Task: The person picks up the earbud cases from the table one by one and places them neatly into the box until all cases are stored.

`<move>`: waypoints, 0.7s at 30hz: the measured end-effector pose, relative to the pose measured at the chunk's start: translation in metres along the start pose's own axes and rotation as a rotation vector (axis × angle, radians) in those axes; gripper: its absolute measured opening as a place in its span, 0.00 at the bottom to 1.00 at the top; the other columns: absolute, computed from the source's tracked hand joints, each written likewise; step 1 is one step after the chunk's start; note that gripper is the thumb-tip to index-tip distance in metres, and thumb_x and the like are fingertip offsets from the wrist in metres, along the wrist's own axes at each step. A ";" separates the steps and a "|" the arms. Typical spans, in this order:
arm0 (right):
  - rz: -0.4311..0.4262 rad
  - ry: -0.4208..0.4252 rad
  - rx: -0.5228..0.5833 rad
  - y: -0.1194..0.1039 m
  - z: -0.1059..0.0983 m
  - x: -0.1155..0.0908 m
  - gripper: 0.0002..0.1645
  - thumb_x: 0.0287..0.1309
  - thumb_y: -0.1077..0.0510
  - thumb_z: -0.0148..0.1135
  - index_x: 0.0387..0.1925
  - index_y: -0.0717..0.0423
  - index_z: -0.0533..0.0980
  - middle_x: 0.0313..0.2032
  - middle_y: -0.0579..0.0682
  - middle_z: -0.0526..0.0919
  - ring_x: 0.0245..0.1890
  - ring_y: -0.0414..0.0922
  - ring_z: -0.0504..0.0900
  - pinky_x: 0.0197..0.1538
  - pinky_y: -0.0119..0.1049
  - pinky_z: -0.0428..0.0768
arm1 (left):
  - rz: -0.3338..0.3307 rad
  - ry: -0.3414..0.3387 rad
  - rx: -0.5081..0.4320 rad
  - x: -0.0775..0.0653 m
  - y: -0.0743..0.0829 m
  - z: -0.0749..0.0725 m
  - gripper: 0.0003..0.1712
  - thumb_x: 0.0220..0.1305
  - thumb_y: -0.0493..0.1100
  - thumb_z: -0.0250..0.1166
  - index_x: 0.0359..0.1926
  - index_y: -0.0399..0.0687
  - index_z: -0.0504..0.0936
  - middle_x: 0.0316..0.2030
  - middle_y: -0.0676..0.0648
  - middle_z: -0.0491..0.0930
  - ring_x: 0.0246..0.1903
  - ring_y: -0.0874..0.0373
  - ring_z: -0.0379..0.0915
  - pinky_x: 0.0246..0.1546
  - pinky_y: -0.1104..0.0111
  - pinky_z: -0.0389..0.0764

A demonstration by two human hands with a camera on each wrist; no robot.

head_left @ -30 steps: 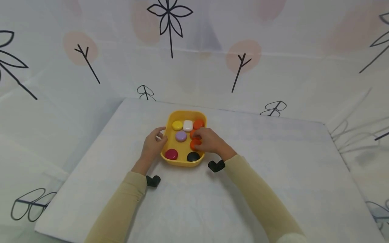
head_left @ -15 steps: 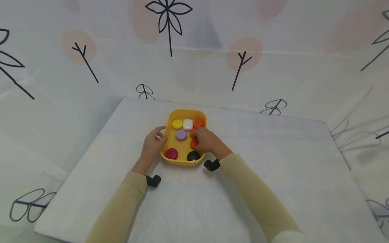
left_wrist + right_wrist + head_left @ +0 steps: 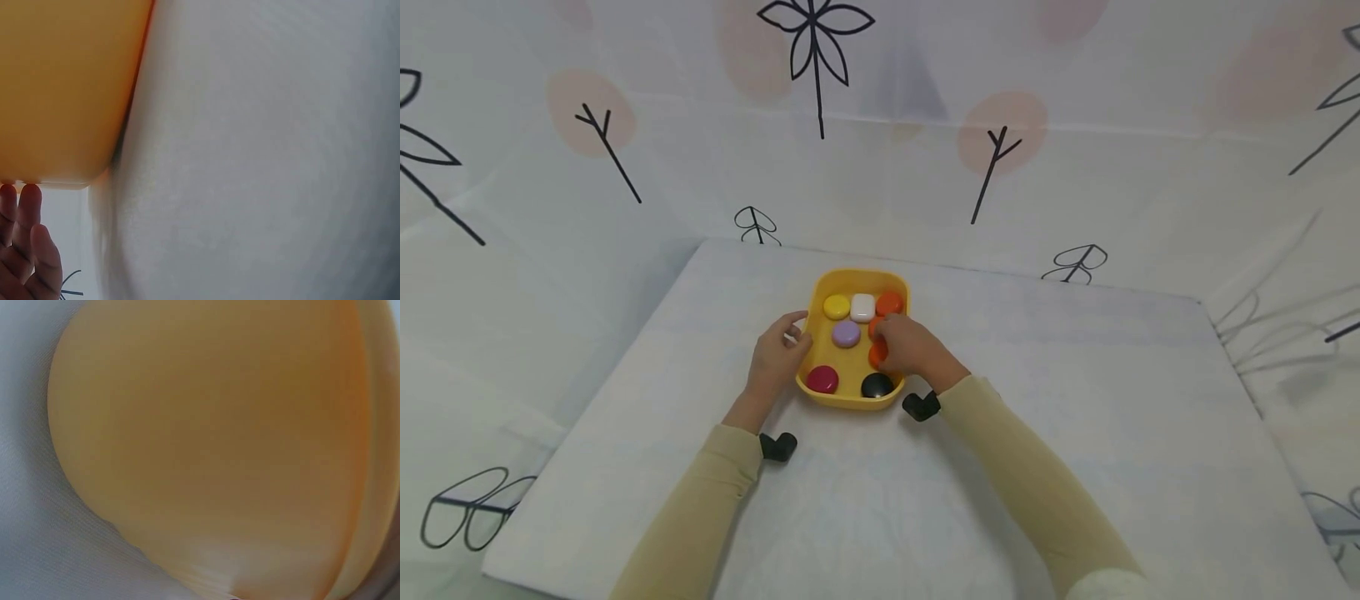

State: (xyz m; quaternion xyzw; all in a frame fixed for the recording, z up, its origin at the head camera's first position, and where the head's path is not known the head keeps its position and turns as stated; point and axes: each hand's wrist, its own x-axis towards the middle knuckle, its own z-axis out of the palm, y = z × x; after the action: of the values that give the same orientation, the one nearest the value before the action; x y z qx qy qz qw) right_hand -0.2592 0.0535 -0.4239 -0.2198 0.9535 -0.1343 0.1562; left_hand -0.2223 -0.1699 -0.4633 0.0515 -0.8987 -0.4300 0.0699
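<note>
A yellow tray lies on the table, holding rounded glossy pieces. My left hand is at its left side, with thumb and forefinger at the rim; in the left wrist view, fingertips touch the outer wall. Reaching over the right rim, my right hand has its thumb and fingers around the lower orange piece and partly hides it. Another orange piece shows just beyond the fingers, and a third orange piece sits in the far right corner. In the right wrist view, the tray wall hides the fingers.
Also in the tray are a yellow piece, a white piece, a lilac piece, a dark red piece and a black piece. The white table meets a patterned cloth behind.
My right hand has moved slightly left, farther over the tray, with its fingers closer around the lower orange piece. The left hand and tray keep their place.
</note>
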 end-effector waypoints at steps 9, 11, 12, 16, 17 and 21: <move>0.018 -0.022 0.003 -0.005 0.001 0.000 0.25 0.50 0.57 0.70 0.51 0.54 0.75 0.41 0.48 0.77 0.40 0.46 0.74 0.48 0.37 0.79 | -0.019 -0.008 -0.014 -0.001 -0.002 -0.001 0.25 0.64 0.48 0.57 0.62 0.58 0.73 0.39 0.48 0.76 0.30 0.54 0.71 0.27 0.71 0.75; 0.022 -0.027 0.004 -0.005 0.001 0.000 0.25 0.50 0.57 0.70 0.51 0.54 0.75 0.41 0.48 0.77 0.40 0.46 0.74 0.47 0.37 0.79 | -0.021 -0.009 -0.018 -0.001 -0.002 -0.001 0.25 0.63 0.48 0.57 0.62 0.58 0.73 0.39 0.48 0.76 0.30 0.54 0.71 0.27 0.70 0.75; 0.021 -0.028 0.004 -0.006 0.001 0.000 0.25 0.50 0.57 0.69 0.52 0.54 0.75 0.41 0.48 0.77 0.40 0.46 0.74 0.47 0.37 0.79 | -0.022 -0.008 -0.019 0.000 -0.003 -0.001 0.25 0.63 0.48 0.57 0.62 0.58 0.73 0.39 0.48 0.76 0.30 0.54 0.71 0.27 0.70 0.75; 0.003 -0.024 -0.020 -0.005 0.002 0.000 0.26 0.50 0.57 0.69 0.53 0.53 0.75 0.41 0.48 0.77 0.40 0.46 0.74 0.48 0.36 0.78 | -0.032 -0.004 -0.021 0.000 -0.004 -0.001 0.25 0.63 0.49 0.57 0.62 0.59 0.73 0.38 0.49 0.76 0.30 0.54 0.71 0.26 0.69 0.75; -0.001 -0.023 -0.025 -0.005 0.002 0.000 0.26 0.50 0.57 0.69 0.53 0.52 0.75 0.41 0.48 0.77 0.40 0.46 0.74 0.48 0.36 0.78 | -0.034 -0.004 -0.022 0.001 -0.004 0.000 0.25 0.63 0.49 0.57 0.62 0.59 0.73 0.38 0.49 0.76 0.29 0.54 0.70 0.26 0.69 0.75; -0.012 -0.015 -0.047 -0.003 0.001 0.000 0.25 0.50 0.57 0.68 0.52 0.50 0.76 0.41 0.47 0.77 0.40 0.45 0.74 0.46 0.36 0.78 | -0.038 0.000 -0.032 0.003 -0.004 0.001 0.25 0.63 0.49 0.57 0.62 0.60 0.73 0.38 0.49 0.76 0.30 0.54 0.70 0.26 0.68 0.76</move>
State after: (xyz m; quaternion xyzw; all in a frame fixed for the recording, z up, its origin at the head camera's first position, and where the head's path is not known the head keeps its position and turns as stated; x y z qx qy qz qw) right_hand -0.2579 0.0505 -0.4240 -0.2303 0.9539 -0.1110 0.1574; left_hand -0.2252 -0.1721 -0.4674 0.0674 -0.8904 -0.4457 0.0623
